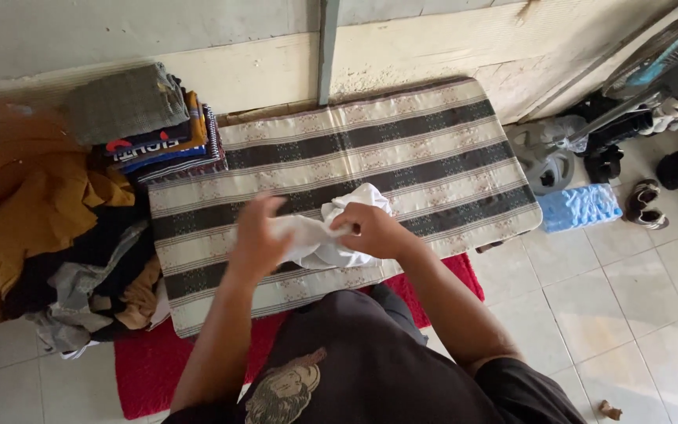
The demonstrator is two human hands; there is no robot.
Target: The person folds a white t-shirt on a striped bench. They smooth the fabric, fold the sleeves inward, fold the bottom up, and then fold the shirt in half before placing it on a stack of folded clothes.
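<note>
Nearest, a white cloth (331, 235) is gripped by both hands over the striped padded board (433, 149): the left hand (256, 235), blurred, is closed on one end, the right hand (370, 229) pinches the bunched middle. Farther left, folded clothes (151, 126) are stacked.

left hand (256, 235) motion-blurred, fan (672, 59) cut off at edge

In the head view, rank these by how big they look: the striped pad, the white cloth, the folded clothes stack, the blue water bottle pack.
1. striped pad
2. folded clothes stack
3. white cloth
4. blue water bottle pack
</note>
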